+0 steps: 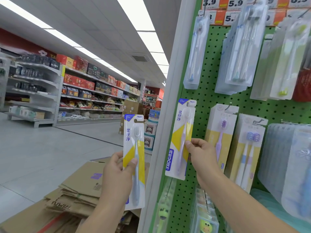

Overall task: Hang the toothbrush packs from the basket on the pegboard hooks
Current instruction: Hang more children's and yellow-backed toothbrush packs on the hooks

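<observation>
Holding glossy flat packs [134, 158] – perforated pegboard [210, 98]

We see the right hand [201, 154] pinch a purple toothbrush pack [180, 140] against the green pegboard [208, 96] while the left hand [117, 170] holds a blue toothbrush pack [134, 158].

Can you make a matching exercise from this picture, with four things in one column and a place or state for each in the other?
Things:
1. blue pack
2. purple pack
3. cardboard
4. price tags

Places or states:
A. at the top of the pegboard
B. held by the right hand against the pegboard
C. flattened and stacked, low on the left
D. held by the left hand, away from the pegboard

Pairs: 1-D, 2-B, 3-C, 4-A
</observation>
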